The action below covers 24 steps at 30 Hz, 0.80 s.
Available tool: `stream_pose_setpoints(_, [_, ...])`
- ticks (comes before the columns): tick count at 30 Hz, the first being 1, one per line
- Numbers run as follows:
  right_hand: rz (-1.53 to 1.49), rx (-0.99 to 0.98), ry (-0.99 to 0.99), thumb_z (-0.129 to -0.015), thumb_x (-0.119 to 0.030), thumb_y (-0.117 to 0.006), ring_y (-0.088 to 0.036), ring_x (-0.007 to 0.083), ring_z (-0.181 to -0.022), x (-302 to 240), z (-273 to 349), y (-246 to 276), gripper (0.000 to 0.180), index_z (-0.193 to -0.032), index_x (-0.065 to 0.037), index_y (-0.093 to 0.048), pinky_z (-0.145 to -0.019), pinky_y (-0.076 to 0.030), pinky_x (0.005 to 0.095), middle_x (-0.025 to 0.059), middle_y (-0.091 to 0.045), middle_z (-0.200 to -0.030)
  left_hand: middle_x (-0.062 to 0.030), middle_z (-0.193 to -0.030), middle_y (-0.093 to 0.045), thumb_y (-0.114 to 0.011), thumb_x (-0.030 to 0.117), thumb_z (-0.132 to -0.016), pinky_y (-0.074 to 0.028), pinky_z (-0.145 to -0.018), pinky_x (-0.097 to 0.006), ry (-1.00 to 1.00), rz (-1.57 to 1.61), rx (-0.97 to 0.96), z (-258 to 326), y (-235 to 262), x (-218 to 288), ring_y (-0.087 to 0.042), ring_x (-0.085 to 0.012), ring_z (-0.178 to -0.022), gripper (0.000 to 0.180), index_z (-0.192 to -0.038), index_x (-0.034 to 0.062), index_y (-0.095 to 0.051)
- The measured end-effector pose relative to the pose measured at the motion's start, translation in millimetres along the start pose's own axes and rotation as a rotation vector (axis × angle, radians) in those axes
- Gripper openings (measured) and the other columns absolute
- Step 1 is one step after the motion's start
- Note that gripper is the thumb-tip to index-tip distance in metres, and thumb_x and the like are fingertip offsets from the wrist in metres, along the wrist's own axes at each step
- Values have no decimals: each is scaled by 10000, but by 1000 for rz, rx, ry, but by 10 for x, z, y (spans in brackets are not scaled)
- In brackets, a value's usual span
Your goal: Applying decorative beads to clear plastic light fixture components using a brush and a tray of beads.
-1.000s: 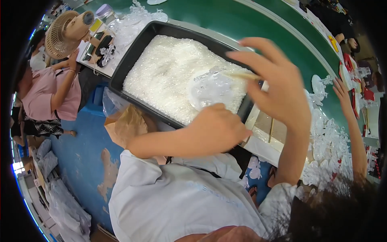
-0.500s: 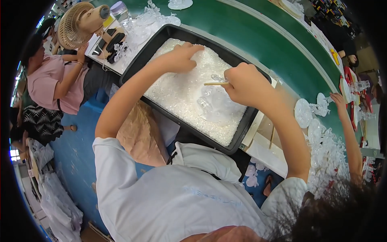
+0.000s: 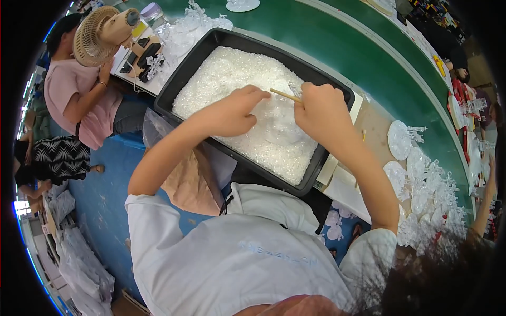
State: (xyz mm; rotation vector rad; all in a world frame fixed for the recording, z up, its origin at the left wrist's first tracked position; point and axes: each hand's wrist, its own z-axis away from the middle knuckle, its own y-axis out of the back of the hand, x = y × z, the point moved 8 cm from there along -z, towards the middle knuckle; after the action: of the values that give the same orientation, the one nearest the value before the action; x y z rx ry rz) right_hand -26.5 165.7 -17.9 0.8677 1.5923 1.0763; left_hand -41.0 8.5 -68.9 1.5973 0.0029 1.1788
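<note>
Left hand [image 3: 232,111] is half-curled over the granules [image 3: 211,79], mid-frame, thumb apart from index finger; cannot tell if it has any granules in it. Index fingertip sits just beside the tip of a thin wooden stick [image 3: 285,95]; contact unclear. Right hand [image 3: 322,108], right of centre, is closed around that stick, which pokes out toward the left hand.

Clear plastic piece [image 3: 282,124] lies in the right half of the black tray [image 3: 179,68], below and between the hands, in the sparkling white granules. Its outline is hard to read; whether the stick touches it can't be told.

Progress, as judged: looks partway. Done: the piece is in the tray, with granules over at least part of it. Left: the covering looks uneven, and the piece is not out of the tray. At frame right, a heap of clear pieces [image 3: 421,195] and a clear disc [image 3: 399,139] lie outside the tray; cannot tell if these are finished or waiting. More clear pieces [image 3: 197,29] sit at upper left, beyond the tray, near a beige fan [image 3: 100,37]. Green counter [image 3: 311,31] runs across the top; brown paper bag [image 3: 192,181] is below the tray's left side.
</note>
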Motion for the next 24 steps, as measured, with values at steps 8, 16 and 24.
stream_pose_setpoints(8, [-40,25,467,-788,-199,-787,-678,346,-1022,-83,190,329,504,-1216,10,-623,-792,-575,467,181,-693,-1137,-243,-1316,-560,-619,66,-815,-481,-1018,-419,13,-236,129,203,154,-30,-572,-406,-1190,614,-1412,-12,-499])
stream_pose_setpoints(16, [458,-214,808,-738,-313,-812,-678,241,-954,-132,167,35,340,-893,-39,-683,-692,-581,372,113,-697,-1086,-249,-1339,-579,-666,153,-841,-491,-1005,-446,139,-148,70,275,-79,-72,-614,-414,-1147,634,-1429,-14,-497])
stream_pose_setpoints(24, [409,-217,593,-844,-313,-780,-699,305,-678,-209,261,-39,268,-794,-67,-687,-614,-552,395,93,-668,-693,-269,-1273,-640,-704,258,-850,-506,-979,-447,317,-378,126,449,-80,-199,-634,-411,-1136,622,-1391,-11,-555])
